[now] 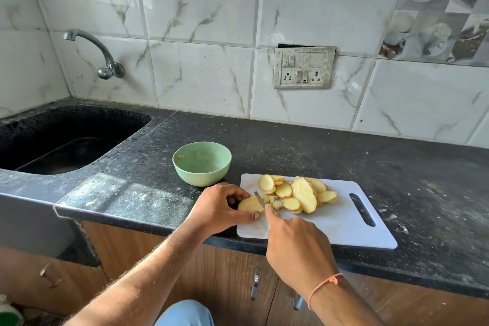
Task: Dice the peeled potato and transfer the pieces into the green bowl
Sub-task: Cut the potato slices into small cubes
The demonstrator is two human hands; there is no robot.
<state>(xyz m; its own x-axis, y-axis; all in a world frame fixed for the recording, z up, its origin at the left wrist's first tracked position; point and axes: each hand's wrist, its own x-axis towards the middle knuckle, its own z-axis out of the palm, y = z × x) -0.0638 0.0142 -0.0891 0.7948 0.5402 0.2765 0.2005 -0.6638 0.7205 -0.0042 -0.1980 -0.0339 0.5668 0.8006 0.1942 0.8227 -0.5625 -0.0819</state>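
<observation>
potato slice (pixel 250 204) pinned under left hand (pixel 221 206), knife (pixel 259 199) alongside

Left hand (pixel 221 206) fingers curled, pinching down; right hand (pixel 293 243) closed grip, forefinger extended forward.

We count one pale green plastic bowl (pixel 202 163), one white rectangular plastic cutting board (pixel 341 222) and one small steel-bladed knife (pixel 259 200). Roughly ten round yellow potato slices (pixel 304 194) lie heaped, with a few small potato dice (pixel 274 202); exact numbers elude us.
</observation>
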